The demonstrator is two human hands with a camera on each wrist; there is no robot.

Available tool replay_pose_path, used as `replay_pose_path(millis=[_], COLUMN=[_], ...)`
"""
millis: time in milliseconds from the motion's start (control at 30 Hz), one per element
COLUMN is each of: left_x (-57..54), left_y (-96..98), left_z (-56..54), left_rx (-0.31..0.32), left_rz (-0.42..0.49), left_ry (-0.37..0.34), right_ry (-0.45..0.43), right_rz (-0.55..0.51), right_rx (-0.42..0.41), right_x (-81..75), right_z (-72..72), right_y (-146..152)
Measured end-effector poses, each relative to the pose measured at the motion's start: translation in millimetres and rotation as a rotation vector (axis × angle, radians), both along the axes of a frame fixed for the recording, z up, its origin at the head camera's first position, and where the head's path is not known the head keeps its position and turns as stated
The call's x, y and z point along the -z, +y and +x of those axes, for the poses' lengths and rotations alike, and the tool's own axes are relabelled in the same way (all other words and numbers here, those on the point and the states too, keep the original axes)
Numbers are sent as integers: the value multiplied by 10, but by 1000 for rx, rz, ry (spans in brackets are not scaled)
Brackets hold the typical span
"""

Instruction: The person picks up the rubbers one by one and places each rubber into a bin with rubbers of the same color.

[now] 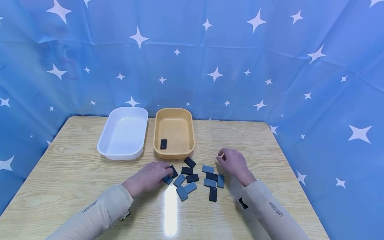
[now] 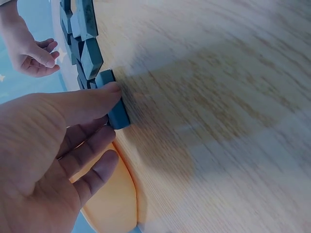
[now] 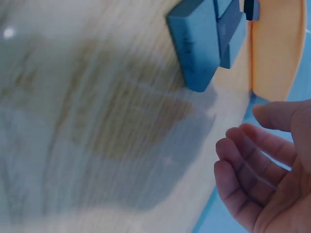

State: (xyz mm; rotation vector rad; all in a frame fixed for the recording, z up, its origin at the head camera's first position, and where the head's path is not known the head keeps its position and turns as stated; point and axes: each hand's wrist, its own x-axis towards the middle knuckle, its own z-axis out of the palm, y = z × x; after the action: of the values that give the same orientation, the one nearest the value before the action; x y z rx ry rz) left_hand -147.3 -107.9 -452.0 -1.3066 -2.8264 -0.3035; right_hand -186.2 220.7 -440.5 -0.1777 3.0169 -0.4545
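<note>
Left hand (image 1: 151, 176): pinching blue block (image 2: 119, 117); pick-up apparently in hand, clear lift called for. Right hand (image 1: 234, 163): empty, loosely curled.

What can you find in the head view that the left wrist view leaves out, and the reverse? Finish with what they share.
Only the head view: the white tray, the black block inside the orange tray, and the lettering on the left sleeve.

Only the left wrist view: the palm side of the left hand, with its thumb close up against a blue block.

Both: the orange tray, both hands, the right one included, blocks on the wooden table, and some starred backdrop.
</note>
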Motion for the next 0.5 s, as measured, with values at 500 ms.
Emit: replay_pose_path(millis=[500], left_x=[2], left_y=[55], left_z=[-45], left_rx=[-25], left_rz=[-71], left_ry=[-42], right_ry=[-21], right_rz=[-4], right_rx=[7], right_x=[47], right_z=[38], right_y=[60])
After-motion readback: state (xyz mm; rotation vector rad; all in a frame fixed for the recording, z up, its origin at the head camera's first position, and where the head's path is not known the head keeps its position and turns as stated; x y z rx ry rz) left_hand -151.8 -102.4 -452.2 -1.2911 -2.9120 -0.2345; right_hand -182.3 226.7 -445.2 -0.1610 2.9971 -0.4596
